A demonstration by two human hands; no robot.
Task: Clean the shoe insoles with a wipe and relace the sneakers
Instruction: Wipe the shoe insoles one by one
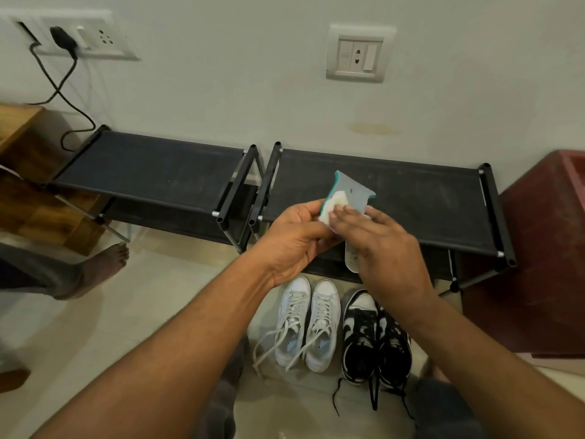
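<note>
My left hand point(297, 236) grips a grey and teal wipe packet point(354, 191) above the right shoe rack. A white wipe point(332, 205) sticks out of the packet's near end. My right hand point(383, 245) has its fingertips on this wipe and seems to pinch it; the thumb is hidden. A pale insole point(351, 259) shows just below my right hand, at the rack's lower level. On the floor stand a pair of white sneakers point(308, 324) with loose laces and, to their right, a pair of black and white sneakers point(376, 339) with black laces trailing.
Two black fabric shoe racks point(152, 172) stand side by side against the wall. A dark red cabinet point(544, 264) is at the right and wooden furniture point(28, 191) at the left. Another person's bare foot point(95, 267) rests on the floor at the left.
</note>
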